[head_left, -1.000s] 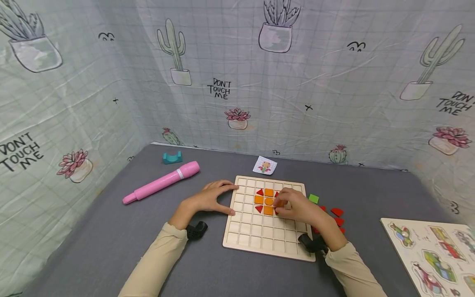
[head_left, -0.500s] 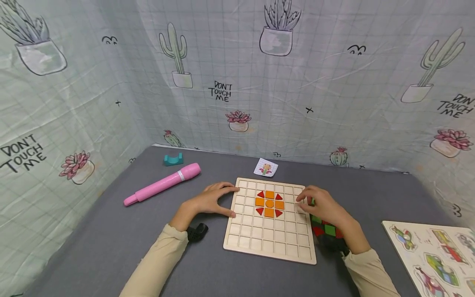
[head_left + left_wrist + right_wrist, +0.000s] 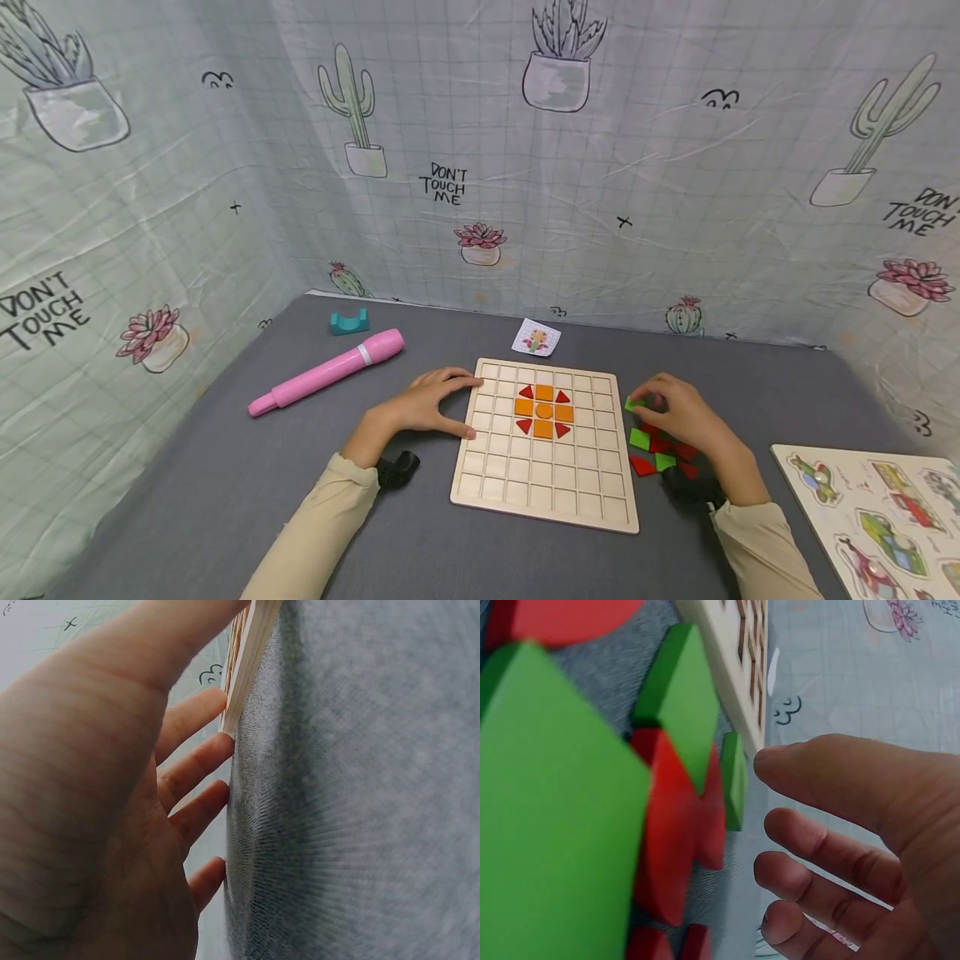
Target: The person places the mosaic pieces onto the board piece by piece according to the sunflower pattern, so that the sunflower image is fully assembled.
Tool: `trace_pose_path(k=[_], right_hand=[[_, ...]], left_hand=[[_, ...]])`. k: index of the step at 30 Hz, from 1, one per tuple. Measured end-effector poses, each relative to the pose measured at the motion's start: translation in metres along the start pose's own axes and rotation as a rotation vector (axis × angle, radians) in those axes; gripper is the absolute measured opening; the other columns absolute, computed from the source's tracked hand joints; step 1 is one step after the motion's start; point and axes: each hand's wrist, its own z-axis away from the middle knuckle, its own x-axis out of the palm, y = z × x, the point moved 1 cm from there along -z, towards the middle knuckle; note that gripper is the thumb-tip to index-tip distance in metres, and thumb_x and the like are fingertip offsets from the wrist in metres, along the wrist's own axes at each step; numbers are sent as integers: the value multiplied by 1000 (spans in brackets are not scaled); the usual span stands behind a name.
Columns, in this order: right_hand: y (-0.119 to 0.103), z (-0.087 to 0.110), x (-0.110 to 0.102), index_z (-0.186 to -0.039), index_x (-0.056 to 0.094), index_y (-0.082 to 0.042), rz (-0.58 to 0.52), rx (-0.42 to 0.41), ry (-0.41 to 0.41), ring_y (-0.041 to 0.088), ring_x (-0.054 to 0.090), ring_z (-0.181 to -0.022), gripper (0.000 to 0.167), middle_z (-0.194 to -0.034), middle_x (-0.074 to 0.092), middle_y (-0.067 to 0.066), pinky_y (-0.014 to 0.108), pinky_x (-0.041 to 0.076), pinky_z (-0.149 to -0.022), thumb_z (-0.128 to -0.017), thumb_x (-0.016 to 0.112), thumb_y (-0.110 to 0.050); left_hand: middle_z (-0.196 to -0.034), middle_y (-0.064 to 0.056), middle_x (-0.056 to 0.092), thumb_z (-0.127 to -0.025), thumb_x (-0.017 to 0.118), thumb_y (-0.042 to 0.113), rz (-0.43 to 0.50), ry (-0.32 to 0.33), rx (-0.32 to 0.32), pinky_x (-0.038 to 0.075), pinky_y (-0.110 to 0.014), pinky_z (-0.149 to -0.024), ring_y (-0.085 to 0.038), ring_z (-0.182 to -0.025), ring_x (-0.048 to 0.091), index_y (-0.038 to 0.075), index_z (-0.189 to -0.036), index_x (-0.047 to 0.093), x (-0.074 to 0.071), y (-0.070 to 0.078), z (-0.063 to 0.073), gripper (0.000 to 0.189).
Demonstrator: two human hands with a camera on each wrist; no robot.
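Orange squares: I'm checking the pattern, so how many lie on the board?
4: far square, near square, left square and right square, around the orange circle. None looks hidden.

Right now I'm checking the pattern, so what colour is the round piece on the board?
The round piece is orange; the head view shows it best.

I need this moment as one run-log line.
left hand: touches left edge of grid board | right hand: close to farthest green tile, no grip seen | on board: orange pieces, red pieces
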Motion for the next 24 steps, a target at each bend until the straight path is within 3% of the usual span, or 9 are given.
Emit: trace_pose_path(k=[15, 24], right_hand=[[9, 0, 5, -97, 70, 0, 12, 44, -38, 15, 48, -71, 14, -90, 61, 8, 32, 43, -62, -83, 72, -1], [8, 2, 3, -97, 70, 0, -12, -13, 1, 13, 48, -68, 15, -88, 61, 7, 31, 42, -59, -82, 72, -1]], left_hand=[[-148, -6, 39, -78, 78, 48, 2, 0, -4, 20, -57, -112, -31, -138, 32, 21, -146, 45, 0, -1, 0, 80], [-148, -5, 39, -78, 78, 49, -6, 1, -3, 20, -56, -112, -30, -138, 32, 22, -147, 45, 0, -1, 1, 80]])
